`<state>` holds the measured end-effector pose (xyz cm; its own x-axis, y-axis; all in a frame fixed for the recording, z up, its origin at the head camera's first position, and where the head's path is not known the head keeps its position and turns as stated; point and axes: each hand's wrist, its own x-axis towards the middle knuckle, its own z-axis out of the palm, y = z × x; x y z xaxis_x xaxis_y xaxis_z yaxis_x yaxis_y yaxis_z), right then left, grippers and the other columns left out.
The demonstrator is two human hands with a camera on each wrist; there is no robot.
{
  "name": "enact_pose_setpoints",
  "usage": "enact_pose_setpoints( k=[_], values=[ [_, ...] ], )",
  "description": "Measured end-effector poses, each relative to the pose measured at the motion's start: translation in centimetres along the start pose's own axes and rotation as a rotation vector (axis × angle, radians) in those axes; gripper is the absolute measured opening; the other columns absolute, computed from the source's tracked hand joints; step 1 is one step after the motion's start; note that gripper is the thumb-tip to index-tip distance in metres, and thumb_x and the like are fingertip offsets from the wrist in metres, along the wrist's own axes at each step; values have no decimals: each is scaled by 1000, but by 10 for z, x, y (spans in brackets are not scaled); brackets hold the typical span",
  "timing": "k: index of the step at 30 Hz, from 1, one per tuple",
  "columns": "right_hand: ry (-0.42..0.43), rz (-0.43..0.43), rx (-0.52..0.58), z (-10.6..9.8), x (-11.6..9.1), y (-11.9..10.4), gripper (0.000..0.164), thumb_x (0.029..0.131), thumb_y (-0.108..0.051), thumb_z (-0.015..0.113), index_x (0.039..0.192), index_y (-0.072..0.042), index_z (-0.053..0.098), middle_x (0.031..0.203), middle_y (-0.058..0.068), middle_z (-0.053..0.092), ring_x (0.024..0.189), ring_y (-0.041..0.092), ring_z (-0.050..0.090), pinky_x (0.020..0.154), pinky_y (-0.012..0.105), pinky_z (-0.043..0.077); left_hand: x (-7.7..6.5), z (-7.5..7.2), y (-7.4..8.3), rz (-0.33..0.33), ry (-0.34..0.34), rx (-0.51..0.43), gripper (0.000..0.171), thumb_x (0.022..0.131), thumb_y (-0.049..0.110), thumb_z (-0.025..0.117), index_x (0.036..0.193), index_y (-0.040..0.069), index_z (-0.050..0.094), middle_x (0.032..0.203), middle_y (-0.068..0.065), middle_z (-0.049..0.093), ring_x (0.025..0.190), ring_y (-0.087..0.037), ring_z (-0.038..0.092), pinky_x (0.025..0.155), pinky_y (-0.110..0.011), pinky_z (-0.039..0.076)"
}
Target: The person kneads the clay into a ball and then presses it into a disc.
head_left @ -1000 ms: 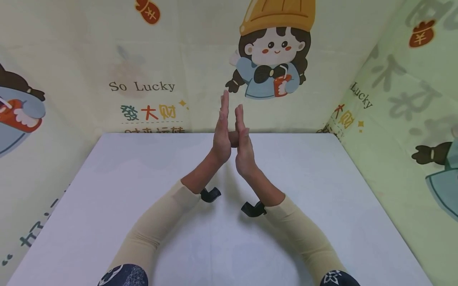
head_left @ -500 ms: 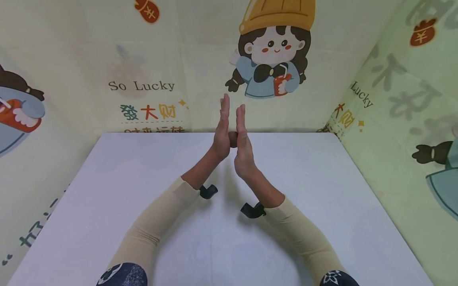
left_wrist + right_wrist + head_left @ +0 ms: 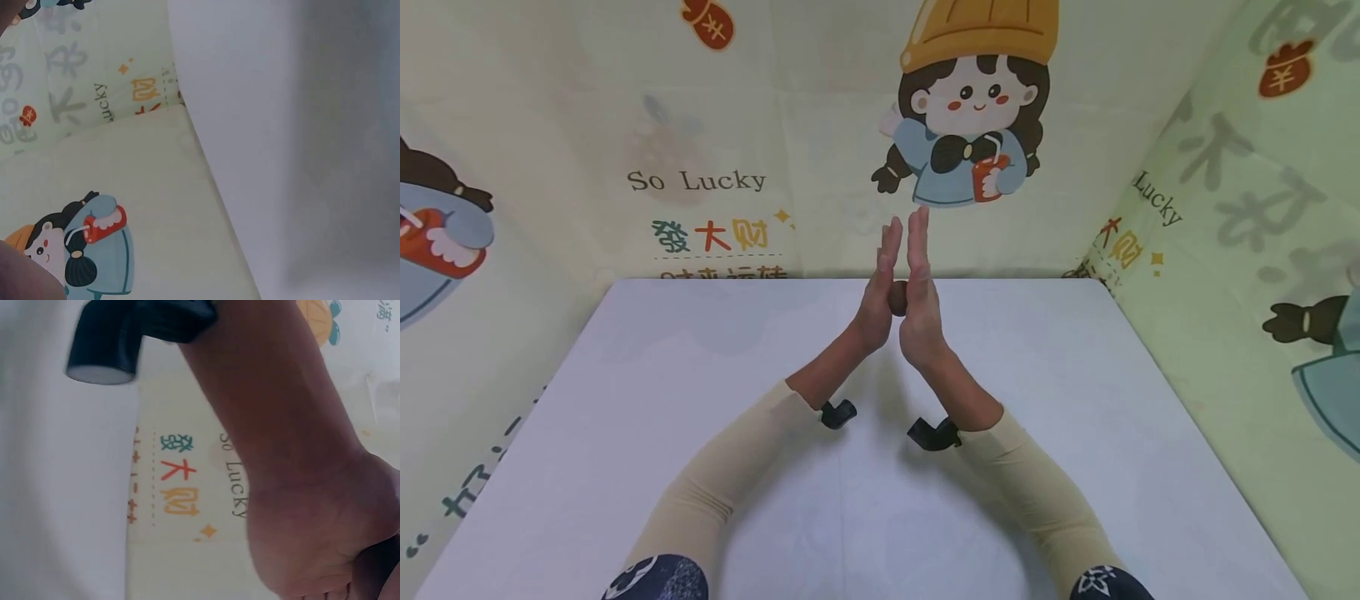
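Note:
A small brown ball (image 3: 898, 298), its material not clear, sits between the two palms above the table's far part. My left hand (image 3: 876, 307) presses it from the left with fingers straight and pointing up and away. From the other side my right hand (image 3: 922, 312) presses flat, fingers also extended, their tips slightly higher than the left ones. In the right wrist view the left hand (image 3: 306, 544) touches the dark ball (image 3: 375, 565) at the lower right edge. Only blurred bits of skin (image 3: 25, 275) show in the left wrist view; the ball is hidden there.
A white table (image 3: 700, 333) lies under both arms. Printed cloth walls (image 3: 835, 125) stand at its back and sides. Each wrist carries a black camera mount, one on the left (image 3: 838, 414) and one on the right (image 3: 934, 434).
My left hand has slid back and right, while the right fingertips have moved farther forward past the left ones. The ball has shifted slightly right and stays between the palms.

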<state>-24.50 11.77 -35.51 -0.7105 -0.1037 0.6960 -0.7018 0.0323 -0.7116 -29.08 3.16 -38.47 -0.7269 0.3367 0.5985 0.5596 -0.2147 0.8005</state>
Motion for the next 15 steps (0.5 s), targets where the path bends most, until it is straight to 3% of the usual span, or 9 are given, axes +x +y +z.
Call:
enact_pose_setpoints(
  k=[10, 15],
  values=[
    [-9, -34, -36, -7, 9, -6, 90, 108, -67, 17, 167, -1, -1, 176, 7, -8, 160, 13, -6, 126, 39, -4, -12, 10, 2, 59, -24, -12, 65, 109, 31, 8, 166, -1, 3, 176, -10, 1, 160, -22, -11, 124, -52, -9],
    [0, 7, -17, -13, 12, -3, 91, 107, -69, 17, 168, -4, -2, 177, 0, -7, 159, 10, -7, 125, 41, -6, -19, 16, 9, 24, -23, -29, 64, 109, 28, 8, 167, 2, 3, 176, -8, 1, 160, -17, -10, 125, -51, -5]
  ],
)
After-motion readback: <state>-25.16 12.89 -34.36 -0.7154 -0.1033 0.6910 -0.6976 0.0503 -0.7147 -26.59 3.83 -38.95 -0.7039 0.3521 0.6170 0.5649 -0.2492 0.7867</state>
